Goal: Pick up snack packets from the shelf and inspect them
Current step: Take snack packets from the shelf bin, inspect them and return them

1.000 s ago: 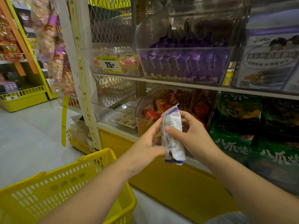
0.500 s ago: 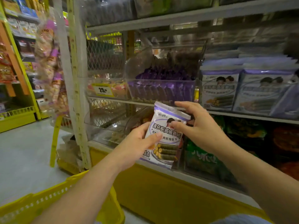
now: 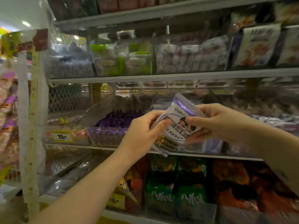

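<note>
Straight ahead, grey shop shelves (image 3: 161, 77) carry clear bins of blurred sweets. Purple packets (image 3: 116, 118) sit at 9 o'clock from the hands, green bags (image 3: 163, 191) at 6 o'clock. The white-and-purple snack packet (image 3: 175, 131) hangs tilted before the middle shelf. The left hand (image 3: 142, 131) grips its 8 o'clock edge, thumb across the front; the right hand (image 3: 221, 122) pinches its 2 o'clock edge.

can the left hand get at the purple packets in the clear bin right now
Probably not yet: the left hand pinches the white-and-purple packet. The purple packets lie close beside it, nothing seen between.
</note>
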